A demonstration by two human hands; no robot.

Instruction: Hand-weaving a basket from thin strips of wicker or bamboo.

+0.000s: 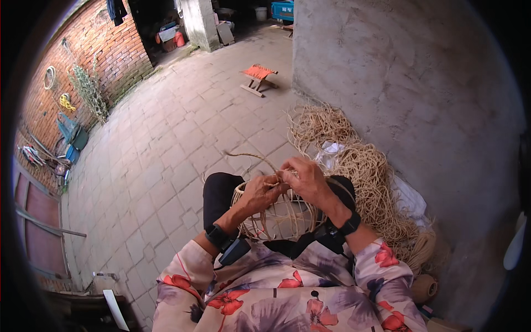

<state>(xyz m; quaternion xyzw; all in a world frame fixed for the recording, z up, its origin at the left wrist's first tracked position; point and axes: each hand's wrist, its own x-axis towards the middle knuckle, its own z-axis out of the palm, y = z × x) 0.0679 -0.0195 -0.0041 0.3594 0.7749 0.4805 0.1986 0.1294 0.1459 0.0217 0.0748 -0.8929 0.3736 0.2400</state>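
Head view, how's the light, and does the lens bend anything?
Head view, middle: left hand and right hand look fairly sharp, in soft light; head view, floor: paving shows no hard shadows; head view, top: the doorway sinks into darkness; head view, left: the brick wall bows with the fisheye, and black fills the corners.

Far part of paved floor (166,138): I see low stool (258,72), orange seat, wooden legs, near bottom corner of grey wall (409,83). At floor's far edge: pale pillar (199,25), red container (179,39) left of it, white bucket (261,14) to right, blue object (282,10) I cannot identify. Along floor's left edge: brick wall (124,50), leafy stalks (88,91) upright against it, yellow bundle (66,102), pale coil (50,77) hanging. Nearer me, same edge: reddish door (44,207).
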